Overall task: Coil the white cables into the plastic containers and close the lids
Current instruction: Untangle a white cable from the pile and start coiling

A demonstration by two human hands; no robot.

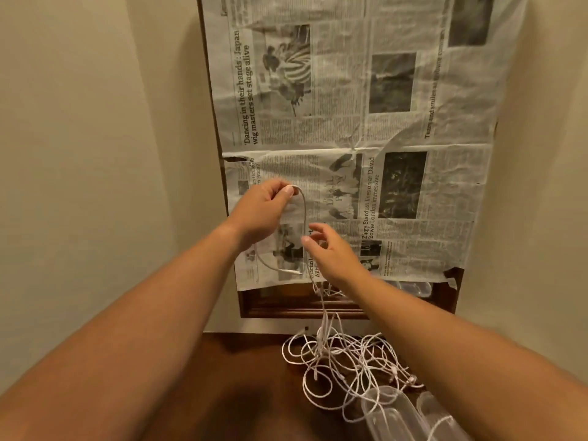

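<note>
plastic containers [394,415] cut off at bottom edge, newsprint small text blurred

Single head-worn wide-angle view, looking forward and down along both bare forearms. Faces a wall hung with newspaper [350,138], close in front. Dark wooden table [248,377] fills lower frame, near the camera. Edges bend from lens distortion. No second view.

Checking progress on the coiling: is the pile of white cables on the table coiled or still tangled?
Still tangled: the white cables lie in loose, crossing loops on the table, outside the plastic containers.
</note>
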